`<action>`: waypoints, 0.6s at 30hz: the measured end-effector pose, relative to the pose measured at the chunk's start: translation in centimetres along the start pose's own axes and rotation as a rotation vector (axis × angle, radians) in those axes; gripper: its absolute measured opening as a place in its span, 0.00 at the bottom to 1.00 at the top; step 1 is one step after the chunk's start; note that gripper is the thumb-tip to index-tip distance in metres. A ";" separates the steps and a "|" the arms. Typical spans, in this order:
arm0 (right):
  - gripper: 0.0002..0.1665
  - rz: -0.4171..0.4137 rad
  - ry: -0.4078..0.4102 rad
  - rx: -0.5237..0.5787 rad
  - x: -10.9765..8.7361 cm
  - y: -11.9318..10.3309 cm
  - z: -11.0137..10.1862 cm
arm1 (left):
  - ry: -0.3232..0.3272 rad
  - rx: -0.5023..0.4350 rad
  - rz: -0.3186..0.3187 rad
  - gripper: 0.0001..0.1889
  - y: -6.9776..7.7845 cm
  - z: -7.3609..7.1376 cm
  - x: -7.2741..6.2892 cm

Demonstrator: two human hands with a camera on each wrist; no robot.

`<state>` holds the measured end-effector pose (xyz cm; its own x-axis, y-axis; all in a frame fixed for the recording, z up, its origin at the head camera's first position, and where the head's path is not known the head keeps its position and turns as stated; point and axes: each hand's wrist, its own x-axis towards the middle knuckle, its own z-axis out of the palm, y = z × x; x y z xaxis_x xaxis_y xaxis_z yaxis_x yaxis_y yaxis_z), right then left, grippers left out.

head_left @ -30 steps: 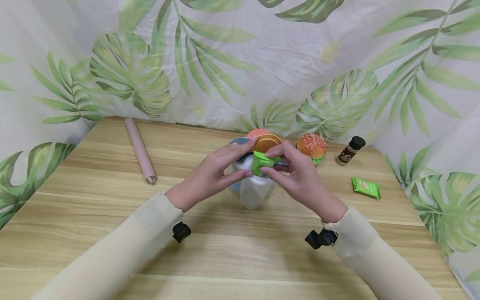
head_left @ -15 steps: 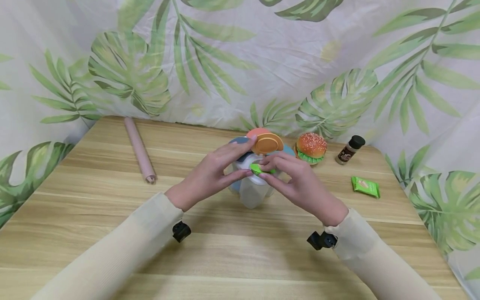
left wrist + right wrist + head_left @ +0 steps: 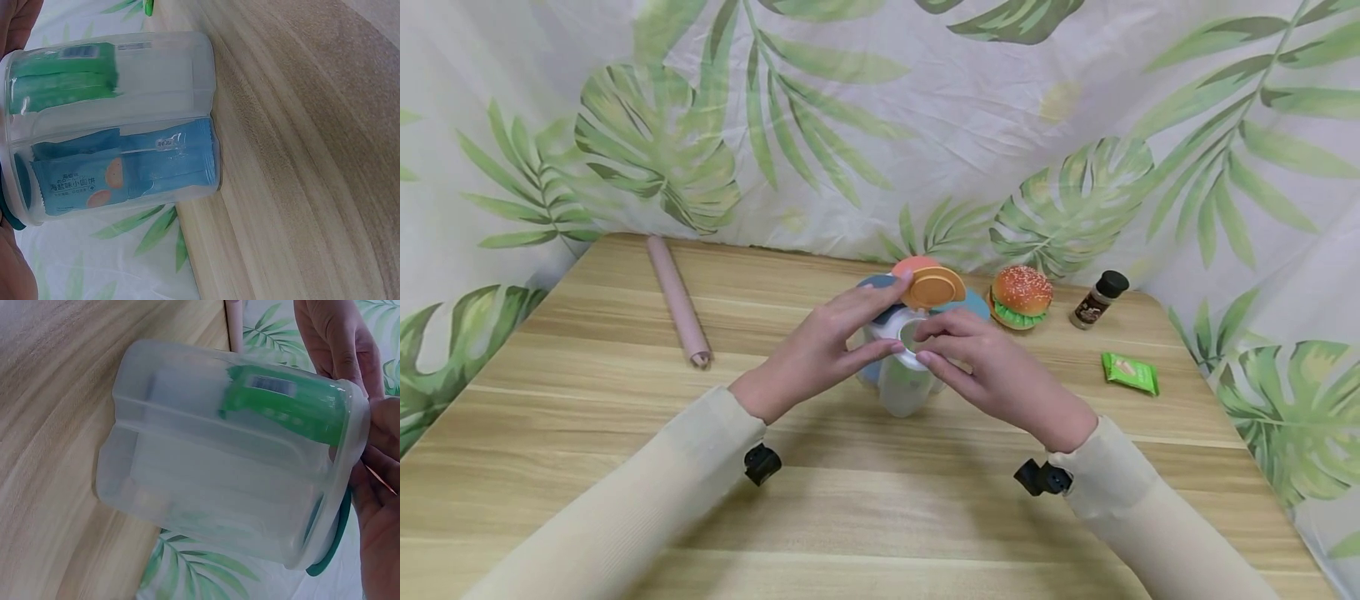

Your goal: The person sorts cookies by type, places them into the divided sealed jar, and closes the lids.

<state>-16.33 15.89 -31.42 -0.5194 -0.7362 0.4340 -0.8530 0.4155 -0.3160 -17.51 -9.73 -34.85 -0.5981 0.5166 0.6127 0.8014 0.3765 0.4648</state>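
A translucent storage container (image 3: 901,393) with flip lids stands upright on the table. My left hand (image 3: 823,350) holds its top, thumb at the white rim and fingers by the raised orange lid (image 3: 934,288). My right hand (image 3: 1000,367) bends its fingers over the uncovered opening, with the thumb close to the rim. Inside one compartment, a green biscuit packet (image 3: 284,403) hangs in the upper part, just below the rim. Blue biscuit packets (image 3: 84,187) fill the neighbouring compartment in the left wrist view. The right fingertips are partly hidden inside the opening.
To the right of the container are a toy burger (image 3: 1022,296), a black-capped seasoning bottle (image 3: 1097,302) and another green packet (image 3: 1130,373). A pinkish roll (image 3: 679,304) lies at the left. A leaf-print curtain (image 3: 850,125) hangs along the table's back edge.
The green packet has gone from above the opening down into the container. My right hand has lowered with it, its fingers now over the opening. My left hand has stayed in place.
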 end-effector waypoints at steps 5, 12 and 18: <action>0.07 -0.015 -0.033 -0.019 0.0 0.0 0.0 | -0.003 -0.004 0.002 0.39 -0.2 0.0 0.0; 0.06 -0.018 0.007 0.053 -0.2 0.2 -0.1 | -0.001 -0.002 0.014 0.39 -0.2 0.1 0.1; 0.14 -0.036 0.123 0.179 -0.8 0.7 -0.1 | -0.004 -0.004 0.014 0.39 -0.3 0.1 0.0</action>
<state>-16.53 16.87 -31.93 -0.5004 -0.6736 0.5440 -0.8539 0.2801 -0.4386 -17.76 -9.78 -34.98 -0.5870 0.5247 0.6166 0.8095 0.3660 0.4591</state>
